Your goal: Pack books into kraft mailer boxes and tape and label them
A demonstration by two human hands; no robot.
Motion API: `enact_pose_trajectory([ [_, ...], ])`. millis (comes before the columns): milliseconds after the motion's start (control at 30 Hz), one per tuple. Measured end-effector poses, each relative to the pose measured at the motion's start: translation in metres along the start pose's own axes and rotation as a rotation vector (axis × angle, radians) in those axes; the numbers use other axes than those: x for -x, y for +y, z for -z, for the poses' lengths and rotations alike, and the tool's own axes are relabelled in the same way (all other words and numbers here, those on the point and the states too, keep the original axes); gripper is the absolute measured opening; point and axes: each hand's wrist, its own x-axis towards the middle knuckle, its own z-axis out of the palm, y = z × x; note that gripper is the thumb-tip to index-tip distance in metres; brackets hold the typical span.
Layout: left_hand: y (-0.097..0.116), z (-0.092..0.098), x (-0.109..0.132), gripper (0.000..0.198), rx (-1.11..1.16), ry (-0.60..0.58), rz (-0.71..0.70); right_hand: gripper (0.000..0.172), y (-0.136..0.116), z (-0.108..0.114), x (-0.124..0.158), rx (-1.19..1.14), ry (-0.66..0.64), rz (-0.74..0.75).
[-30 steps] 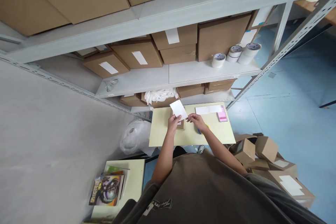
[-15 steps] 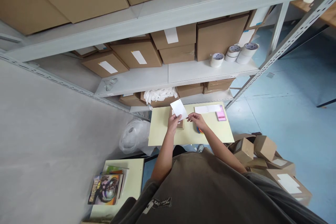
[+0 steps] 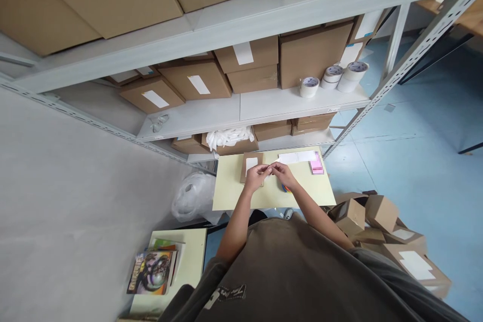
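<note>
Over the pale yellow table [image 3: 230, 186], my left hand [image 3: 255, 177] and my right hand [image 3: 283, 173] meet with their fingertips together. Both are closed in a pinch. Between them a white card is mostly hidden, turned nearly edge-on, so only slivers of it show. Under and behind my left hand lies a brown cardboard box [image 3: 246, 158] with a white label [image 3: 251, 163] on top. A roll with coloured rings [image 3: 286, 188] lies below my right hand, partly covered by it.
White paper strips [image 3: 298, 156] and a pink item [image 3: 316, 166] lie at the table's right. Shelving ahead holds cardboard boxes [image 3: 252, 78] and tape rolls [image 3: 309, 87]. Boxes [image 3: 381, 211] pile up on the floor at right; magazines [image 3: 151, 271] lie on a side table.
The white card, broad side showing in my left hand before, has turned and is now mostly hidden. My hands have come together, uncovering the box's label.
</note>
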Motion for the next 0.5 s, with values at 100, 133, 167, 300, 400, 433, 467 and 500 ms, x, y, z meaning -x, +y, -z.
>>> enact_pose_trajectory([
  [100, -0.002, -0.006, 0.000, 0.037, 0.058, 0.107, 0.018, 0.033, -0.002, 0.001, 0.003, -0.010, -0.014, 0.002],
  [133, -0.004, -0.008, -0.001, 0.040, 0.099, 0.158, 0.044, 0.033, -0.002, 0.002, 0.004, -0.019, -0.008, 0.001],
  [167, -0.006, -0.009, -0.001, 0.045, 0.153, 0.201, 0.074, 0.033, -0.002, 0.004, 0.005, -0.030, 0.004, -0.002],
  [300, -0.009, -0.012, -0.002, 0.071, 0.370, 0.192, 0.179, 0.034, -0.003, 0.010, 0.006, -0.049, 0.064, -0.017],
  [400, -0.007, -0.016, 0.003, 0.072, 0.321, 0.078, 0.150, 0.032, -0.006, 0.010, 0.006, -0.041, 0.056, -0.010],
  [433, -0.006, -0.017, 0.004, 0.067, 0.272, 0.076, 0.115, 0.030, -0.006, 0.010, 0.006, -0.037, 0.040, -0.006],
  [467, -0.006, -0.019, 0.006, 0.062, 0.224, 0.095, 0.083, 0.028, -0.007, 0.009, 0.006, -0.035, 0.024, -0.006],
  [500, -0.006, -0.019, 0.007, 0.056, 0.186, 0.125, 0.061, 0.026, -0.007, 0.008, 0.005, -0.037, 0.015, -0.010],
])
